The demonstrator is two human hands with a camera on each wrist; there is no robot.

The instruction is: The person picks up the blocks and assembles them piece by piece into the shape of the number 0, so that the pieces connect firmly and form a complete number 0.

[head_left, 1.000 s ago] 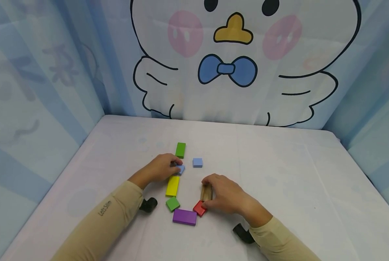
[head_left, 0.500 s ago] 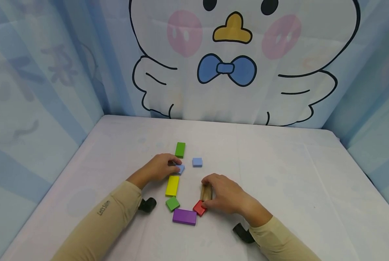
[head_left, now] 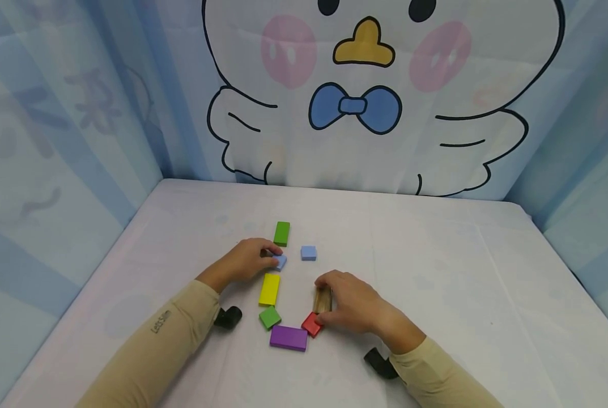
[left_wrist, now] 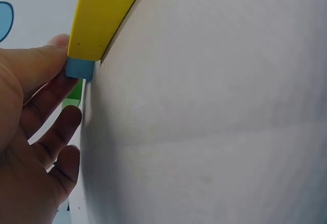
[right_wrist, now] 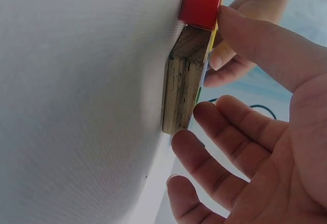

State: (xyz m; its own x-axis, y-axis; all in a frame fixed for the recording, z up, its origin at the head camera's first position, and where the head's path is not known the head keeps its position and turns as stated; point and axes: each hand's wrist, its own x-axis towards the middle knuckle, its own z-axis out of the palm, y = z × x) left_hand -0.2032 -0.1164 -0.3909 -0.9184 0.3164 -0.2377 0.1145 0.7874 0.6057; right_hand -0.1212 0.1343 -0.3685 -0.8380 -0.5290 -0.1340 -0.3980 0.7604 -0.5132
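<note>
My left hand [head_left: 245, 258] pinches a small light blue block [head_left: 280, 262] between thumb and fingers, just beyond the far end of a flat yellow block [head_left: 270, 289]. In the left wrist view that light blue block [left_wrist: 80, 69] shows past the yellow block's end. My right hand [head_left: 357, 306] holds a brown wooden block [head_left: 324, 300], fingertips at its far end. Its thumb touches the red block [head_left: 311, 325] that adjoins the wooden block's near end. In the right wrist view the wooden block [right_wrist: 183, 88] lies between thumb and fingers.
A small green block [head_left: 270, 318] and a purple block [head_left: 288, 338] continue the curved row between yellow and red. Beyond my left hand lies a longer green block [head_left: 281, 233]. A second light blue block [head_left: 308, 253] lies to the right of my left fingertips.
My left hand has shifted slightly left with the light blue block, its visible part now a little farther from the yellow one. The right hand and other blocks stay put.
</note>
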